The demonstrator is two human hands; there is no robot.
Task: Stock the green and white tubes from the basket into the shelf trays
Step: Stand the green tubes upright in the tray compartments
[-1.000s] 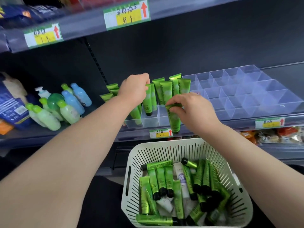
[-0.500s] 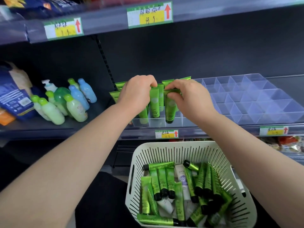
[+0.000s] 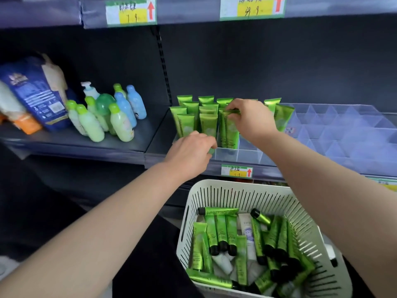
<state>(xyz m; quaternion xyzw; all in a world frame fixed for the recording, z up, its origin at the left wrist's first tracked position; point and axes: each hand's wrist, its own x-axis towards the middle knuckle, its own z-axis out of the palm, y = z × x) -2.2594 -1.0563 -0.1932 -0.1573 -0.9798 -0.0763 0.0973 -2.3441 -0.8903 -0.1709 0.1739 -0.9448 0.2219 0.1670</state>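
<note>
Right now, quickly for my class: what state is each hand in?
Left hand: curled by the front tube; grip cannot be told.
Right hand: pinching the top of a green tube.

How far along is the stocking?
Done: about a dozen green tubes stand in the tray's left end. In hand: the right hand pinches one tube by its top; the left hand is at the front row. Left: the right compartments are bare; the basket holds many more tubes, mostly green, a few white.
</note>
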